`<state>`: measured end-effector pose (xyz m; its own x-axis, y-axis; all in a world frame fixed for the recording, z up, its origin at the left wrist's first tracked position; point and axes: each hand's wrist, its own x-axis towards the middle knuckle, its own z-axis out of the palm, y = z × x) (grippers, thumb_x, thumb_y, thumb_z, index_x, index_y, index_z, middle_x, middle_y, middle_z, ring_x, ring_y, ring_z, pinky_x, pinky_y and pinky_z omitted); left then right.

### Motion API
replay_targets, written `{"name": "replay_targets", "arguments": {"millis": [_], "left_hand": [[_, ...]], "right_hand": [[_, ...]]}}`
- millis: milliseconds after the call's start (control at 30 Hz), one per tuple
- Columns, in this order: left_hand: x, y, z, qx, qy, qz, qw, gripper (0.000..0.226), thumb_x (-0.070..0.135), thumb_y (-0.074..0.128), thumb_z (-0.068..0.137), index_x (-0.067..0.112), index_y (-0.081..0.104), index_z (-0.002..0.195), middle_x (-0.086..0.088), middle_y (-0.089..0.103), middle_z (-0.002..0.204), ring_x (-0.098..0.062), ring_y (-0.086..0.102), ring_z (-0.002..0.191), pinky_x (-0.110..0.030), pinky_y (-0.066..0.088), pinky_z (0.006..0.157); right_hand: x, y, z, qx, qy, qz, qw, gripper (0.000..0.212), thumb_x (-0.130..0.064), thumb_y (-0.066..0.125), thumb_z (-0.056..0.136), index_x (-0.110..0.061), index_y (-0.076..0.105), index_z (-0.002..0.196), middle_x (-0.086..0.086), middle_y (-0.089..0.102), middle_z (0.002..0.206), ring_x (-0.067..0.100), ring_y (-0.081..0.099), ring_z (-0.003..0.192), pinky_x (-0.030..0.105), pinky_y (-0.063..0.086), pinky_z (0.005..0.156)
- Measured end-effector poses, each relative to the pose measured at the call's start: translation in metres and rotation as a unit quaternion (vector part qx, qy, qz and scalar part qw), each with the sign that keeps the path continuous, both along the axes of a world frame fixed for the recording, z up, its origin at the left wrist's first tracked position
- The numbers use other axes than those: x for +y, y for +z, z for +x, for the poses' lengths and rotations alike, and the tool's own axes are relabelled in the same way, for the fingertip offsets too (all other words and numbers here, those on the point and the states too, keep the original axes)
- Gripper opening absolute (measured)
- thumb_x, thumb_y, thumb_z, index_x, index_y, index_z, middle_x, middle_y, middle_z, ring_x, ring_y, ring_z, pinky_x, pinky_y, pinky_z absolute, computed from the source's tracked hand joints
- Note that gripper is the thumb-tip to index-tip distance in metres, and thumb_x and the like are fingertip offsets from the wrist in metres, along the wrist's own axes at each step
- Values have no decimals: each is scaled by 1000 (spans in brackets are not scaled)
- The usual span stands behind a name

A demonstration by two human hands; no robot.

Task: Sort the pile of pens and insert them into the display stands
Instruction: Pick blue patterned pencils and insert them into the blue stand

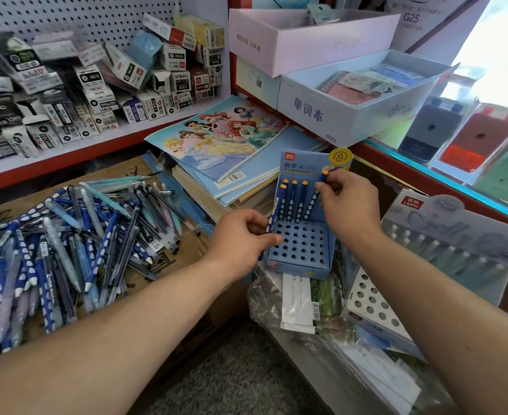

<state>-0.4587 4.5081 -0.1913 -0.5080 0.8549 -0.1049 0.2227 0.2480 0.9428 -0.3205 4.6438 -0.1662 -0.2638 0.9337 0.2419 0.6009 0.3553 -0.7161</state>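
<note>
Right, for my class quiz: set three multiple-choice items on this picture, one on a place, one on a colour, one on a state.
1. The pen pile lies where from the stand? A left B right C inside it
2. The standing pens' tops are: A green B orange C red
3. The right hand: A lies flat B hangs idle C pinches a pen
Key: 1A, pile lies left of the stand; 2B, orange tips show; 3C, its fingers grip a pen's top end.
</note>
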Motion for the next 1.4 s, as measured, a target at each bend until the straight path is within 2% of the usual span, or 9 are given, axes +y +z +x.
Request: {"name": "replay_targets", "arguments": {"millis": [233, 300, 400, 567, 800, 867, 1000, 1200, 1400], "left_hand": [[-1, -1, 1, 3, -19, -2, 1000, 15, 15, 79, 85, 27, 70, 90, 5, 72, 85, -14, 70, 83, -37, 62, 77], [-1, -1, 1, 2, -18, -3, 1000, 14, 15, 79, 86, 25, 72, 92, 3, 72, 87, -15, 70, 84, -38, 62, 77], [-2, -2, 1, 6, -21, -3, 1000, 12, 15, 78, 86, 21, 72, 95, 2, 72, 87, -12, 69, 81, -29, 59, 70], [-2, -6, -3, 15, -22, -3, 1000, 13, 16, 79, 86, 19, 74, 97, 7, 72, 83, 2, 64, 69, -11, 48, 58], [0, -7, 0, 13, -20, 5, 1000, 13, 16, 79, 87, 19, 74, 98, 5, 73, 87, -4, 68, 78, -13, 53, 63], [2, -6, 2, 10, -22, 8, 1000, 13, 16, 78, 87, 19, 74, 99, 3, 74, 89, -10, 70, 83, -20, 58, 70], [6, -5, 8, 9, -33, 10, 999, 18, 19, 78, 88, 17, 74, 105, 2, 75, 94, -13, 72, 89, -29, 61, 78], [13, 1, 15, 100, -48, 45, 993, 11, 26, 77, 88, 25, 73, 97, 5, 70, 83, -11, 65, 78, -33, 55, 73], [13, -2, 16, 278, -61, -51, 957, 51, 32, 72, 91, 23, 53, 138, 0, 57, 129, -18, 56, 119, -40, 49, 104]], "right_hand": [[3, -4, -2, -52, 4, 6, 999, 18, -22, 62, 100, -16, 73, 113, -4, 65, 94, 14, 59, 87, 27, 42, 75], [5, -7, -5, -53, 4, 0, 999, 17, -23, 62, 99, -17, 73, 111, -6, 67, 92, 15, 63, 85, 31, 50, 76], [9, -13, -10, -31, 5, -19, 999, 13, -23, 64, 97, -19, 73, 106, -3, 71, 89, 19, 70, 80, 44, 61, 77], [15, -24, -13, -74, 9, -38, 996, 9, -23, 63, 97, -19, 71, 93, 3, 71, 83, 24, 71, 76, 45, 62, 74], [4, -7, -3, -115, -4, -24, 993, 14, -36, 67, 94, -22, 65, 98, -1, 70, 89, 20, 69, 81, 41, 60, 75], [-8, 5, -1, -38, 35, -73, 996, 11, -32, 63, 97, -22, 68, 94, -2, 72, 88, 17, 71, 75, 36, 59, 67], [-35, 24, 0, 109, 180, -219, 953, 9, -21, 63, 99, -16, 71, 96, 4, 75, 87, 16, 70, 68, 27, 54, 55], [-35, 23, 6, 56, 178, -108, 976, 6, -20, 72, 94, -19, 68, 89, 2, 72, 78, 18, 72, 76, 36, 62, 68], [-5, 16, 21, 64, 45, -24, 997, 3, -29, 67, 96, -32, 69, 97, -10, 70, 86, 10, 68, 83, 40, 60, 80]]}}
